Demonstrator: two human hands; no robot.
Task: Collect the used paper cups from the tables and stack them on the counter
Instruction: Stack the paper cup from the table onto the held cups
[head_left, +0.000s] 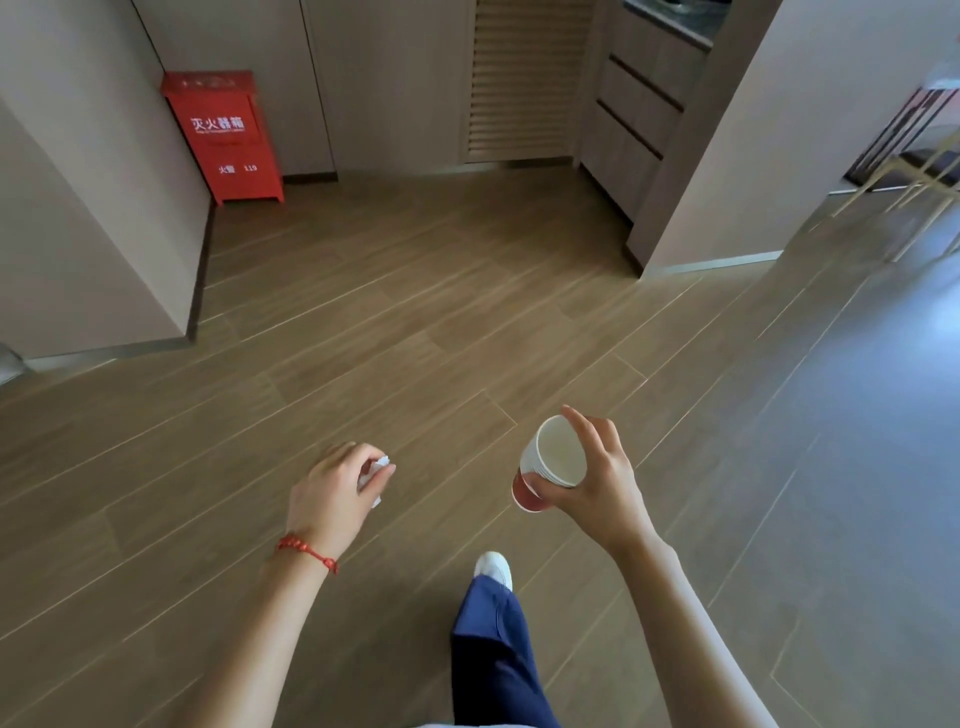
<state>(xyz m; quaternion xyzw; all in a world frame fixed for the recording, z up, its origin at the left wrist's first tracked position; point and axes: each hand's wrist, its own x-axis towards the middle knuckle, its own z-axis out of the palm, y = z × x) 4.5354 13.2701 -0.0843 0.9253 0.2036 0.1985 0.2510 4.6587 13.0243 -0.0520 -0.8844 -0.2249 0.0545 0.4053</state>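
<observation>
My right hand (597, 483) grips a stack of paper cups (550, 465), white inside with a red lower wall, tilted so the open mouth faces me. Thumb and fingers wrap its rim and side. My left hand (332, 493), with a red cord bracelet at the wrist, is closed around a crumpled white paper wad (376, 470) that pokes out between the fingers. Both hands hover over the wooden floor, apart from each other. A dark counter top (675, 18) shows at the top right, far ahead.
A red fire extinguisher box (226, 137) stands against the wall at the far left. A cabinet with drawers (634, 109) and a wall corner (727, 182) lie ahead right. Chair legs (914, 182) stand at the right edge. My leg and white shoe (493, 569) step forward.
</observation>
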